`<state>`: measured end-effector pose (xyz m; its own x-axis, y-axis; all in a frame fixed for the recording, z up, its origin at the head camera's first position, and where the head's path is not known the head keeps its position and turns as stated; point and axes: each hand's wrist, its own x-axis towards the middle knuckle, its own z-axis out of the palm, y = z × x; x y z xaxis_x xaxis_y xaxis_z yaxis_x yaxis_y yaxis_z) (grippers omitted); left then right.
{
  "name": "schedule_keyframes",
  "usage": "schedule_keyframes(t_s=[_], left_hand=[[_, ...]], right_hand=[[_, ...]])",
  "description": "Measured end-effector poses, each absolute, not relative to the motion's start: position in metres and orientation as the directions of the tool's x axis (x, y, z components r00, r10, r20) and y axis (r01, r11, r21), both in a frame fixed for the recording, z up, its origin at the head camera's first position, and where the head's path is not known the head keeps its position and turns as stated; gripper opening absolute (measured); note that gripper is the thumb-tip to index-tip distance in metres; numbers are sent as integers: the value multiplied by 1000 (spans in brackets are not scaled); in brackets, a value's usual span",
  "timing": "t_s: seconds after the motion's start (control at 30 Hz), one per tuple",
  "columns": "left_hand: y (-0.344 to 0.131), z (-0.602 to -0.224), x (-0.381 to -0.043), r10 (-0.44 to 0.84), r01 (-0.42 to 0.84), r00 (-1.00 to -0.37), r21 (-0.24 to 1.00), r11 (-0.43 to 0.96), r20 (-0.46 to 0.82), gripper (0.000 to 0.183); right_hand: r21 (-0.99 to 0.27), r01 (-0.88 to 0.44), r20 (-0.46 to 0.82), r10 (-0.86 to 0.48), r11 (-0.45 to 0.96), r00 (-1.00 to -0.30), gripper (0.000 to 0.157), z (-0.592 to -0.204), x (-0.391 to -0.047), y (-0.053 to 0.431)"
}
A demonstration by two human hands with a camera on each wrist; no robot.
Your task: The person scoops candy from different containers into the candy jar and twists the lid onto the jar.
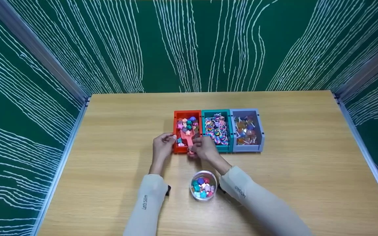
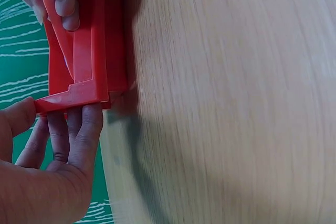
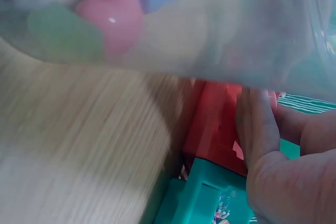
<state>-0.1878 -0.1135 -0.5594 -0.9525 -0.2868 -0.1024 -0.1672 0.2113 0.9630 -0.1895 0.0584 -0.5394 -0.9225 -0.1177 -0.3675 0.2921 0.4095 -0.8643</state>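
Observation:
My right hand holds a pinkish-red scoop by its handle. The scoop's blade lies inside the red bin, among colourful bead-like pieces, some of them star-shaped. At the bin's left side, my left hand grips the wall; in the left wrist view its thumb and fingers pinch the bin's corner. Nearer to me, between the forearms, stands a clear round tub with several similar pieces inside. In the right wrist view the tub's wall covers the top, and the scoop is mostly hidden.
Joined to the red bin's right are a teal bin of striped lollipop-like pieces and a grey bin of clear and amber ones on sticks. All stand on a wooden table. Green panels with white lines enclose its back and sides.

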Motion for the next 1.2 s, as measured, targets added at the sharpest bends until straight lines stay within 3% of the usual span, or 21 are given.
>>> schedule_keyframes(t_s=[0.43, 1.2], left_hand=[[-113, -560, -187, -280, -183, -952, 964, 194, -124, 20], [-114, -560, -187, -279, -196, -951, 960, 198, -137, 19]], right_hand=[[-865, 280, -356, -115, 417, -927, 32, -541, -186, 59], [-893, 355, -398, -118, 277, -910, 34, -540, -189, 57]])
